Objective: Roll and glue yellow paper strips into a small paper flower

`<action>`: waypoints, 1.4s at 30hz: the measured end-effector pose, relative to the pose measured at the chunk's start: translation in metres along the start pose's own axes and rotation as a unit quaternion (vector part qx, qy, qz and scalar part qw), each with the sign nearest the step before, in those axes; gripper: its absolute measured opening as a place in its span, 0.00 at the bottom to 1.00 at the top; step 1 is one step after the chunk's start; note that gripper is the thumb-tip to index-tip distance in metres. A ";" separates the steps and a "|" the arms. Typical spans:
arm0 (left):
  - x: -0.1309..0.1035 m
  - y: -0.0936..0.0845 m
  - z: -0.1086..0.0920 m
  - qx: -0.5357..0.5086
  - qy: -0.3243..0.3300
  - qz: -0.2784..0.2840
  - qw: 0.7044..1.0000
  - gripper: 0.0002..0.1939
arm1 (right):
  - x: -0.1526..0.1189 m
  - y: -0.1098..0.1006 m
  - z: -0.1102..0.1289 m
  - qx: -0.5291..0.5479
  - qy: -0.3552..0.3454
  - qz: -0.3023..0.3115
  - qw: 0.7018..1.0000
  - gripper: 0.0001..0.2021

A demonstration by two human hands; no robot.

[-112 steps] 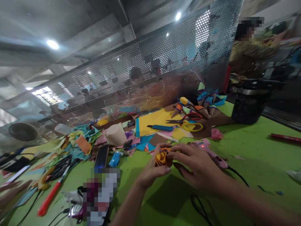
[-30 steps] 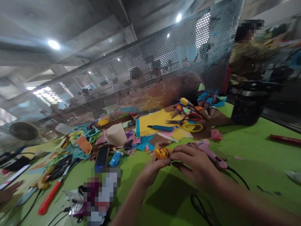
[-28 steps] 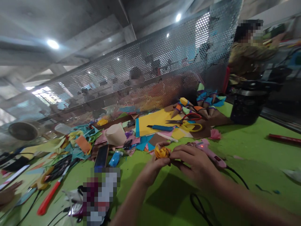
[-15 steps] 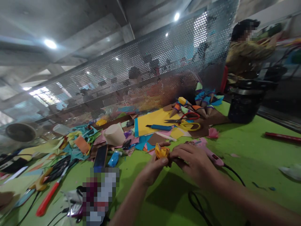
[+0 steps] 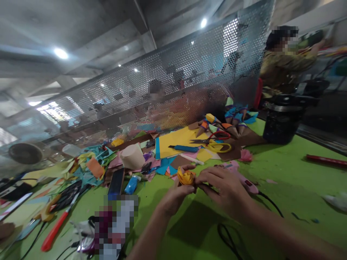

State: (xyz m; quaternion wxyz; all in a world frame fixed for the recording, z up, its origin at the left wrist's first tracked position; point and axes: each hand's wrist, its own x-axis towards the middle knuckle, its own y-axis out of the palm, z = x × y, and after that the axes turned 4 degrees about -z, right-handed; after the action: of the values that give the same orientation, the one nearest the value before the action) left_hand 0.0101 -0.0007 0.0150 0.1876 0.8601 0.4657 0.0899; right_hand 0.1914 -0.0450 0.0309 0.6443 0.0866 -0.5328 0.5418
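A yellow paper flower (image 5: pixel 185 176), made of curled layers like a rose, is held over the green table. My left hand (image 5: pixel 173 198) wraps around it, with the thumb along the near side and fingers behind. From the right, my right hand (image 5: pixel 223 184) pinches at the flower's base; what lies between those fingertips is hidden. Just beyond my right wrist lies a pink corded tool (image 5: pixel 249 185) with a small dark window, partly covered by the hand. Coloured paper scraps (image 5: pixel 166 165) lie beyond both hands.
A blue utility knife (image 5: pixel 185 148) and red-and-yellow scissors (image 5: pixel 214 141) rest on yellow sheets (image 5: pixel 173 139). Paper cones stand behind. Left are a paper roll (image 5: pixel 132 157), a phone (image 5: pixel 116 182) and a red-handled tool (image 5: pixel 55 231). A black canister (image 5: pixel 282 122) stands at right, with a person behind.
The flower has tilted slightly, showing more of its curled top. Both hands stay almost in place with the same hold, and the view has shifted very little.
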 end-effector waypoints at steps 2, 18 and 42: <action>0.000 0.000 0.000 0.002 0.003 -0.002 1.000 0.35 | 0.000 0.001 -0.001 0.001 0.002 0.004 1.000 0.07; 0.000 0.001 0.000 0.003 0.007 0.001 1.000 0.35 | -0.002 0.002 -0.002 0.009 0.000 0.010 1.000 0.05; -0.004 0.009 -0.003 0.082 -0.018 0.000 0.996 0.37 | -0.005 0.008 0.001 0.003 -0.021 0.015 1.000 0.14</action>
State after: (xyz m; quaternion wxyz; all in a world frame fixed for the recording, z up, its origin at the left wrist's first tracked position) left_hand 0.0132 -0.0080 0.0219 0.1248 0.8740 0.4683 0.0359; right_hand 0.1858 -0.0456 0.0235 0.6244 0.0921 -0.5460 0.5509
